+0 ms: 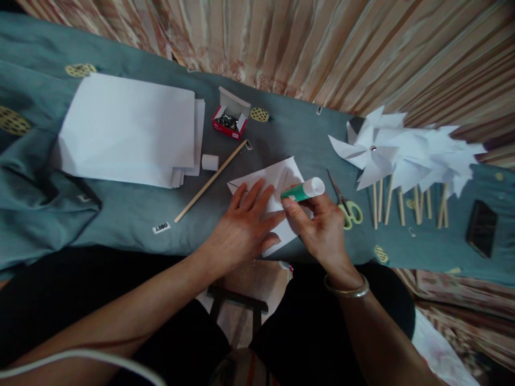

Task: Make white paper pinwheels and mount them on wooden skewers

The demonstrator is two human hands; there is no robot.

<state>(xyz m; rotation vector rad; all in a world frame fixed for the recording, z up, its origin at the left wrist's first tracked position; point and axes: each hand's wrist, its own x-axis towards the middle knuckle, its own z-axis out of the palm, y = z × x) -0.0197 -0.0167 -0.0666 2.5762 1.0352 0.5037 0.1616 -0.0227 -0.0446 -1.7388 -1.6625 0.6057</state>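
One glue stick (298, 192) pinched in right fingers (295, 211), long axis sideways; paper (277, 171) beneath, left fingers (253, 194) spread on it.

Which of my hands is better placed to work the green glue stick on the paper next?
Probably your right hand: it grips the glue stick over the paper, while your left hand lies spread across that sheet.

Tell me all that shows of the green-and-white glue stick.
The glue stick is a short, plastic-looking cylinder with a green barrel and a round white end. The right hand grips it, thumb against the barrel. It slants over the white paper, white end toward the picture's right. Whether its other end touches the paper cannot be told.
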